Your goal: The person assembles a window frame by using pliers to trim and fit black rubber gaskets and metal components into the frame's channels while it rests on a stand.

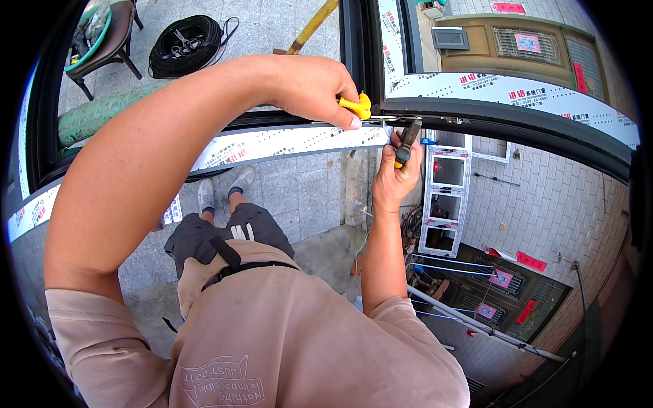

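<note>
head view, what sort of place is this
Probably an outdoor work spot: a dark window or door frame with white printed film, what looks like a silvery stepladder, and a pale brick-patterned wall suggest it.

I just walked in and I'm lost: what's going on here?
Both hands are raised to a dark frame bearing white film. The left hand holds a yellow-handled tool, its thin metal shaft pointing right. Just below, the right hand holds a dark hammer-like tool close to the shaft; whether they touch is unclear.
</note>
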Available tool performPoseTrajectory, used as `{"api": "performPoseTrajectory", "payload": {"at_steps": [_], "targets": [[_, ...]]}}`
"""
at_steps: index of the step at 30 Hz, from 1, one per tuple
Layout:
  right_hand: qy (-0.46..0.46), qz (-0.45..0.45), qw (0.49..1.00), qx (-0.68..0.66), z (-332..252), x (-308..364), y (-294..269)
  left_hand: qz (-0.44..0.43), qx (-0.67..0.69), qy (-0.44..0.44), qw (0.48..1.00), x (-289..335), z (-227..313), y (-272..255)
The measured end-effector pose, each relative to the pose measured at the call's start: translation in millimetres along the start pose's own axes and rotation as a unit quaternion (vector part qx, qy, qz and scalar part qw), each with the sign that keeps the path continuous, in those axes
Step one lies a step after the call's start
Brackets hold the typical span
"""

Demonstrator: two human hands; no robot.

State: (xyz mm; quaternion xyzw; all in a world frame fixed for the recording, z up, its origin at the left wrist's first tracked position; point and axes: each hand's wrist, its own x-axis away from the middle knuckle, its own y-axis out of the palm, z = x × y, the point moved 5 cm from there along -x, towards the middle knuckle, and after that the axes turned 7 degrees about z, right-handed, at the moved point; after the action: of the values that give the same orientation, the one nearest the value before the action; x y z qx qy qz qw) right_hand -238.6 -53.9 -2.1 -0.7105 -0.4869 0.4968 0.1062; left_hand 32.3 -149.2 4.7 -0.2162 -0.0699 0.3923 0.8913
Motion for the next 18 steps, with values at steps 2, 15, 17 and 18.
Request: {"api": "performPoseTrajectory", "payload": {"at_steps": [2,15,17,18], "targets": [[0.009,0.004,1.000,-0.010,0.9,-0.3,0.4,0.013,0.001,0.020,1.000,0.0,-4.3,1.4],[0.003,-0.001,1.000,-0.016,3.1,1.1,1.0,-0.025,0.011,0.042,0.999,-2.8,-6.1,3.1],[-0.002,-0.004,1.000,-0.013,2.4,0.5,0.6,-0.023,0.013,0.038,0.999,-2.5,-5.8,3.0],[-0.004,-0.006,1.000,-0.008,2.7,0.3,0.1,-0.026,0.013,0.035,0.999,-2.4,-5.2,2.9]]}}
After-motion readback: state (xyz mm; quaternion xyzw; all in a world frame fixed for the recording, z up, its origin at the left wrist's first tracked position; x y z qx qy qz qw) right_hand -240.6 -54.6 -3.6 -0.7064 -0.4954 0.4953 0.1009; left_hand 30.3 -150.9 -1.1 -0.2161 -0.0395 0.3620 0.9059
